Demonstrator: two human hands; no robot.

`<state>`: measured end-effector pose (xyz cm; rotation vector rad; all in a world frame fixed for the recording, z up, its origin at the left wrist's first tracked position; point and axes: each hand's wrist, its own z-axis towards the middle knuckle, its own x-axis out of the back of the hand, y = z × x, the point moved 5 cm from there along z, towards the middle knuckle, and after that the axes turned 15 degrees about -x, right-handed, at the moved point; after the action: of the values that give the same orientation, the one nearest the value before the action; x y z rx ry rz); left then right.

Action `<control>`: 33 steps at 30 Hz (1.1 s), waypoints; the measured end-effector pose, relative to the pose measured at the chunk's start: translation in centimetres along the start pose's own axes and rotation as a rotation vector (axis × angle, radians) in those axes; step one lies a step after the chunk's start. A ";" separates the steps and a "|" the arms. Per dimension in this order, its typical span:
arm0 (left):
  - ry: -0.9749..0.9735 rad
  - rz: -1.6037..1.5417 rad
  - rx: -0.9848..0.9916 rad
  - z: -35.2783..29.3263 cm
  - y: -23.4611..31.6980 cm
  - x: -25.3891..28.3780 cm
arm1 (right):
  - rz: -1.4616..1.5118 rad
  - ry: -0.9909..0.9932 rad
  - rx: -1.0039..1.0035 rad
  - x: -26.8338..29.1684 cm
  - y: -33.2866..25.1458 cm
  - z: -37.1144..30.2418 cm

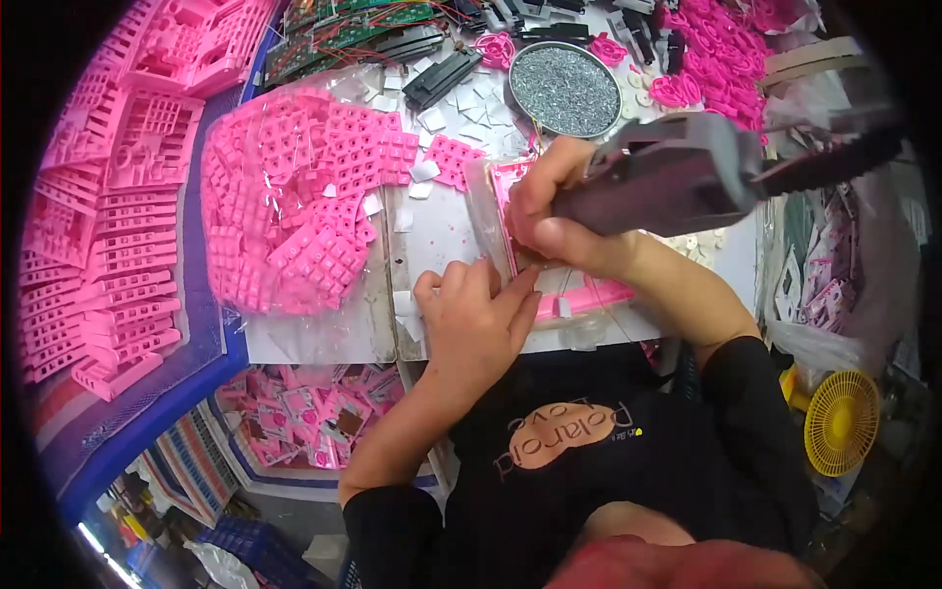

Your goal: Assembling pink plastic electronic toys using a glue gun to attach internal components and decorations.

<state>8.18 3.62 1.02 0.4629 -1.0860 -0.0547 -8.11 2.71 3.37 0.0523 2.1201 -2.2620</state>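
My right hand (561, 211) is wrapped round a dark grey power tool (667, 177) shaped like an electric screwdriver; its working tip is hidden behind my fingers. Beneath it, close to the table's front edge, lies a pink plastic housing (589, 297), partly covered by both hands. My left hand (473, 319) rests beside the housing, fingers stretched out and fingertips at its left side. Thin wires (610, 319) show near the housing. Behind my hands stands a round tin (509, 86) full of small metal screws.
On the left, a clear bag (280, 206) of pink keypads sits beside stacked pink housings (147, 147). Green circuit boards (343, 44) and black parts (442, 79) lie at the back. Pink pieces (721, 59) are heaped back right; a yellow fan (842, 422) stands lower right.
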 end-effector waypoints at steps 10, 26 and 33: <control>0.228 -0.137 0.134 1.9 -1.0 0.8 | 0.251 -0.023 0.106 0.5 -2.9 -2.3; 0.299 -0.123 -0.026 2.8 -1.7 0.4 | 0.456 -0.015 0.066 0.7 -4.0 -2.4; 0.263 -0.129 0.017 2.5 -1.8 0.0 | 0.113 0.009 0.157 0.6 -3.2 -2.2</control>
<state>6.34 1.18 1.30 0.5391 -0.7991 -0.0952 -8.85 5.08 6.42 0.1825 1.8872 -2.3596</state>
